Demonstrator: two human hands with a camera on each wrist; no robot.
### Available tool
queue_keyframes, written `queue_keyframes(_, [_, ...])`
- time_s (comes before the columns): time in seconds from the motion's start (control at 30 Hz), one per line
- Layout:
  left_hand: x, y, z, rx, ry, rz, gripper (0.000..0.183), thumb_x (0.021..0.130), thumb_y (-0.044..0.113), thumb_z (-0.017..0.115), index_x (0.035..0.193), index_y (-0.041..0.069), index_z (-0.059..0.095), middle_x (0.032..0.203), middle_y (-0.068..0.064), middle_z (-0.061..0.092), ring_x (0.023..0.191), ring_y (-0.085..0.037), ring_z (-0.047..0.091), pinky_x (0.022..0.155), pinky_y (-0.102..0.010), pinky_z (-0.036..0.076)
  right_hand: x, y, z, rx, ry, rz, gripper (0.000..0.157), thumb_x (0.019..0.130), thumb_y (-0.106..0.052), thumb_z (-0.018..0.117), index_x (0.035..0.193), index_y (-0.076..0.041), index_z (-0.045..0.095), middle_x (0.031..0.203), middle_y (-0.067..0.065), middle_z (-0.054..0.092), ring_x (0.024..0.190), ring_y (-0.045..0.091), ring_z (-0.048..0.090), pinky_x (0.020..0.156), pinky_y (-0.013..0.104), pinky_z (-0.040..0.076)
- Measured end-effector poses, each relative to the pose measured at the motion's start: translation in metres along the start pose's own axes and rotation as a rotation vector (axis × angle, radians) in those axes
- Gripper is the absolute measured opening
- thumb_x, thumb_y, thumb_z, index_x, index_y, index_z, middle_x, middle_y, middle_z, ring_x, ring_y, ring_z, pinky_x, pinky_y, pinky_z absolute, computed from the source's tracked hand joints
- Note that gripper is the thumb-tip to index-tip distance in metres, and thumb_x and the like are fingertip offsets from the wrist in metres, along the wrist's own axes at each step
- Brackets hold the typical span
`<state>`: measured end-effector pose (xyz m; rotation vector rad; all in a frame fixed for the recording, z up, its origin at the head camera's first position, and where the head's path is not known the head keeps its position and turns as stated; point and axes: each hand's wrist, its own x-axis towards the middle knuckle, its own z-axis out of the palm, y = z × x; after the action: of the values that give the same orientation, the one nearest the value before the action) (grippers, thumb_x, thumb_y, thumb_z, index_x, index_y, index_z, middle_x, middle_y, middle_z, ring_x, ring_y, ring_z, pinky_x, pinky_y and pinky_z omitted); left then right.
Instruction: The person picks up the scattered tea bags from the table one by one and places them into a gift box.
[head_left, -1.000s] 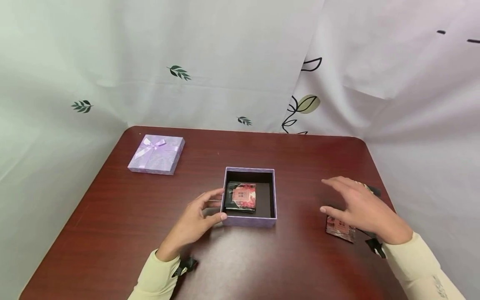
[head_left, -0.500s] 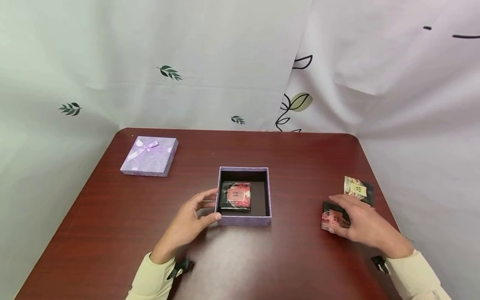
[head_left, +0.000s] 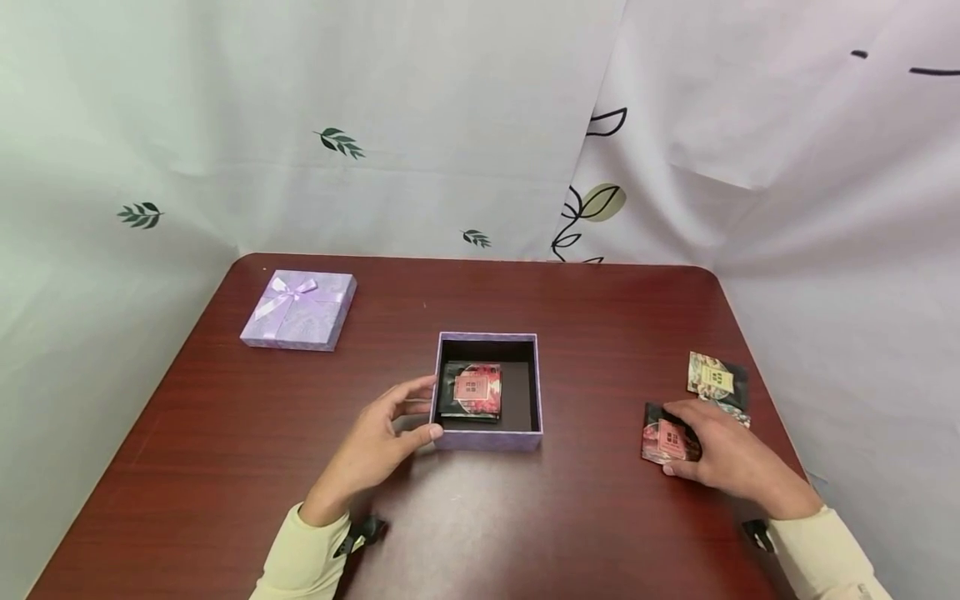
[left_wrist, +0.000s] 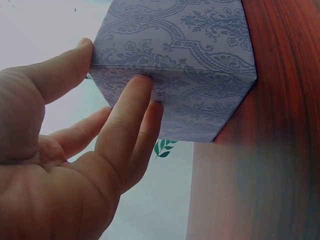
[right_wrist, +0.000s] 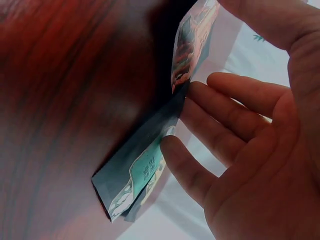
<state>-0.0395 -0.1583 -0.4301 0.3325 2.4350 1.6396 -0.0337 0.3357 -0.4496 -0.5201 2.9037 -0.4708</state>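
Note:
An uncovered purple patterned box (head_left: 487,442) stands mid-table, with dark red-labelled sachets (head_left: 472,390) stacked in its left part. My left hand (head_left: 378,437) holds the box at its front left corner, thumb by the corner and fingers along the side. In the left wrist view those fingertips press the patterned wall (left_wrist: 195,85). At the right, my right hand (head_left: 723,450) pinches a red-labelled sachet (head_left: 670,437) between thumb and fingers at its edges. The right wrist view shows this sachet (right_wrist: 192,45) tilted, and one fingertip at a green-labelled sachet (right_wrist: 142,172).
Behind the right hand lies a yellow-labelled sachet (head_left: 716,380), partly over another one. A purple lid with a ribbon bow (head_left: 303,312) rests at the table's back left. White curtains (head_left: 420,133) border the brown table (head_left: 525,525).
My right hand has come down from above the sachets onto the red-labelled one, uncovering the yellow-labelled one. The left hand stays at the box; the head view has shifted slightly.

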Motion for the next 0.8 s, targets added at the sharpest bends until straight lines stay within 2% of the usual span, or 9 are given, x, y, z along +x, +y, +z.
queue_keyframes(0.4, [-0.0001,-0.0009,-0.0006,0.000,-0.002,-0.005,0.068,0.092,0.016,0.085,0.153,0.012,0.055,0.141,-0.017,0.065,0.124,-0.036,0.069,0.092,-0.034,0.061,0.0025,-0.0006,0.0027,-0.032,0.020,-0.009,0.087,0.073,-0.038,0.097,0.140,0.004,0.061,0.138,0.020,0.062,0.126,0.043,0.062,0.099,0.061,0.055])
queue_keyframes(0.57, [0.0004,-0.0012,-0.0006,-0.016,-0.006,-0.006,0.069,0.091,0.016,0.085,0.153,0.011,0.054,0.141,-0.018,0.065,0.124,-0.036,0.069,0.092,-0.031,0.061,0.0025,-0.0018,0.0046,-0.041,0.059,-0.045,0.083,0.073,-0.037,0.097,0.136,0.004,0.064,0.130,0.014,0.064,0.116,0.035,0.065,0.095,0.056,0.056])
queue_keyframes(0.8, [0.0014,-0.0019,-0.0004,-0.008,-0.008,-0.003,0.069,0.091,0.016,0.085,0.153,0.012,0.055,0.141,-0.018,0.064,0.124,-0.036,0.069,0.093,-0.035,0.061,0.0039,-0.0064,0.0053,-0.049,0.107,-0.082,0.080,0.072,-0.037,0.097,0.134,0.004,0.067,0.124,0.008,0.063,0.109,0.026,0.061,0.089,0.050,0.054])
